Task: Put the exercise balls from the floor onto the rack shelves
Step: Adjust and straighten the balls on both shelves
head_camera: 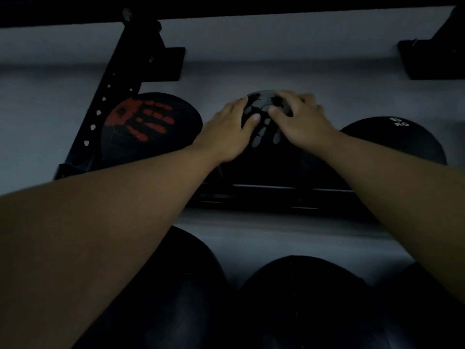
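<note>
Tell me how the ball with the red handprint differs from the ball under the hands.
The red-handprint ball bears a red print; the gripped ball bears a grey one. The red-handprint ball sits untouched beside the rack upright; the gripped ball has the left hand and right hand on top. Both are dark, on the same shelf.
</note>
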